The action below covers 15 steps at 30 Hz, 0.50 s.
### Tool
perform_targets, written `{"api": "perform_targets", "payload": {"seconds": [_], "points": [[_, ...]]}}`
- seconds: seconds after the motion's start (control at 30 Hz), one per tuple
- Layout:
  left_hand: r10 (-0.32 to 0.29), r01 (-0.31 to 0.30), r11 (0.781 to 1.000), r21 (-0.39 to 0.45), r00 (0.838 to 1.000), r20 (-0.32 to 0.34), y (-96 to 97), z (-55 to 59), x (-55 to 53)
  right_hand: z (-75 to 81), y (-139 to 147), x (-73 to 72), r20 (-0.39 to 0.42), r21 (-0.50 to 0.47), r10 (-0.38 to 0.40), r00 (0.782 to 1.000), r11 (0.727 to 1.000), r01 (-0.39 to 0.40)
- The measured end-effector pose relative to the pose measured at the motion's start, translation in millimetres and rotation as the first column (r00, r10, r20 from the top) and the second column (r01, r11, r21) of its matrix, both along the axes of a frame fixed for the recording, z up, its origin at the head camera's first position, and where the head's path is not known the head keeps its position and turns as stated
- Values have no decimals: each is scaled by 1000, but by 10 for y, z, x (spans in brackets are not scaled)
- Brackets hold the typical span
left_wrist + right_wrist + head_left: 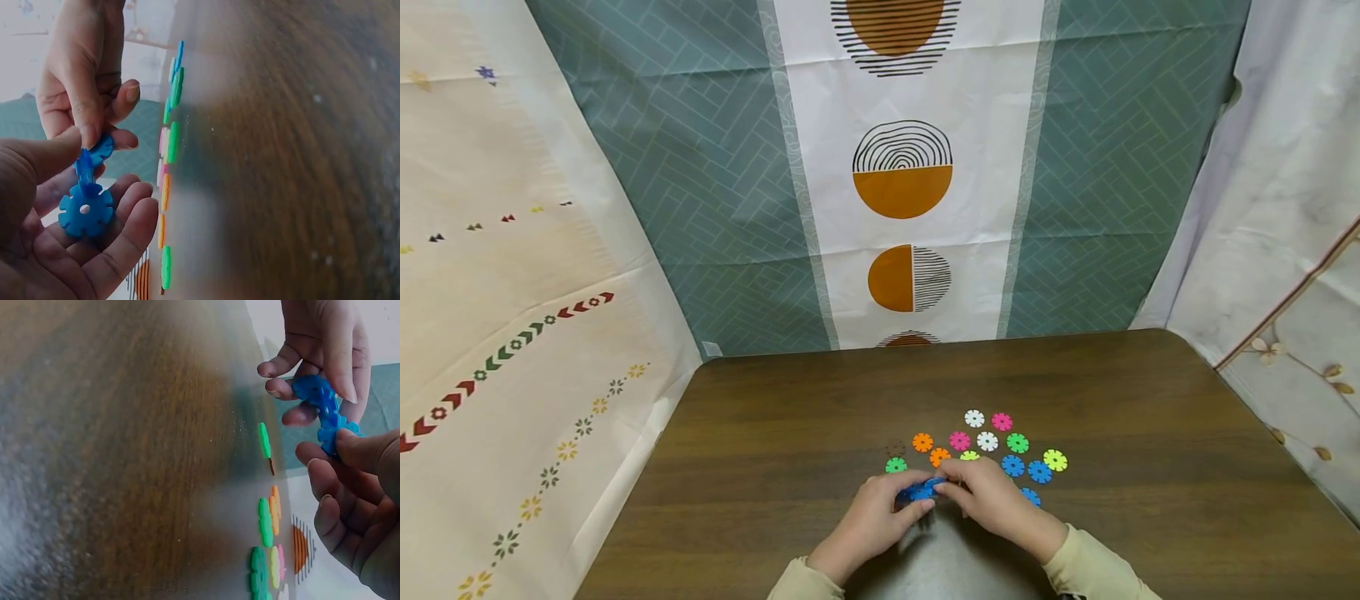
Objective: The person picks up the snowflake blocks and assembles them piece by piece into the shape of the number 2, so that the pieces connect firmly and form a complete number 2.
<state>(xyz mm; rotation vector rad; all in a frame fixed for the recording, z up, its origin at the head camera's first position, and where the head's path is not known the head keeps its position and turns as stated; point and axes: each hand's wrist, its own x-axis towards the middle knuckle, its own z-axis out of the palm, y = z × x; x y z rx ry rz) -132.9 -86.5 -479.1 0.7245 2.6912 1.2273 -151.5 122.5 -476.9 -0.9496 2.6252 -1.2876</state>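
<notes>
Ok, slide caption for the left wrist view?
Left hand and right hand hold linked blue notched discs; multicolored discs lie on brown table.

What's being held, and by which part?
Joined blue notched discs: the right hand pinches one end disc; the left hand holds toward the other end, exact contact unclear.
</notes>
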Motion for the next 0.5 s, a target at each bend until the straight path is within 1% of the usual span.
{"api": "perform_targets", "payload": {"seconds": [0.03,0.13,0.27,0.4,0.5], "points": [[-3,3,1000,7,1000,9,-1,-4,-2,1,-3,-6,0,2,-1,1000,1000,1],[6,-6,1000,13,1000,8,-4,-14,-3,0,-16,-25,-10,24,-2,1000,1000,2],[39,-39,999,3,999,7,-23,-20,-3,-2,-45,-58,-19,31,-18,1000,999,18],[74,-74,996,-41,997,11,-78,-28,1,0,-69,-102,-12,18,-63,998,998,63],[92,-92,994,-66,996,6,-135,-40,7,-9,-96,-161,-28,37,-106,994,994,107]]}}
